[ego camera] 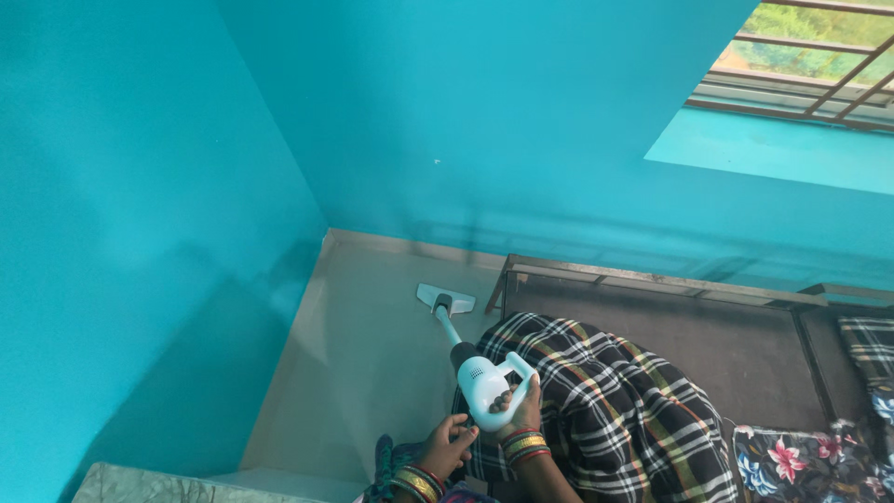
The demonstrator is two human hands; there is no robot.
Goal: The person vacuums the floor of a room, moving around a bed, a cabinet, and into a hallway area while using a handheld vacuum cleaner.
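Gliding along the pale floor [363, 354] beside the bed frame [652, 279], the handheld vacuum [480, 387] had its nozzle [445, 299] near the turquoise wall [466, 121]; right hand [520, 405] clenched its handle, left hand [449, 445] loosely curled, touching the body's underside, checked blanket [605, 401] alongside.

Daylight enters through the barred window [810, 65] at upper right, evenly brightening the turquoise wall [484, 121]. A soft shadow darkens the left wall's lower part and the floor [363, 345] corner. Focus is fairly sharp; straight edges perhaps bow slightly near the frame borders.
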